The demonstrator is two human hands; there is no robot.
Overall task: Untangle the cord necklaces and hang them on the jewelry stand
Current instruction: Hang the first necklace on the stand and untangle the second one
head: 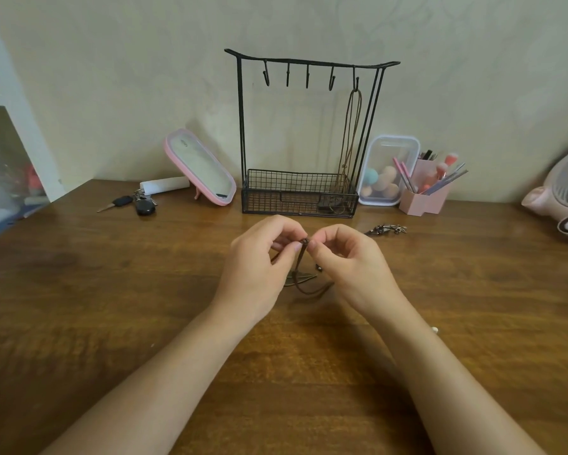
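The untangling step is in hand. The left hand (259,261) pinches a knot in the thin brown cord necklace (303,259) between thumb and forefinger, its other fingers curled. The right hand (348,264) pinches the same knot from the other side, its fingertips almost touching the left ones.

Below the fingers the cord drops to the brown wooden table (112,290), where a bronze leaf-shaped pendant (297,278) lies between the two palms. Beyond the fingertips stands the black wire jewelry stand with a mesh basket (241,126). A second brown cord necklace (351,133) already hangs from its rightmost hook; the four hooks to the left are bare. Just beyond and to the right of the right fingers lies a small dark metal flower charm (386,229) (whether it belongs to the cord in hand I cannot tell).

Next, I judge, the knot must be picked loose with small pulls rather than tugged tight, then the freed loop lifted to a bare hook. No brand, label or writing can be read.
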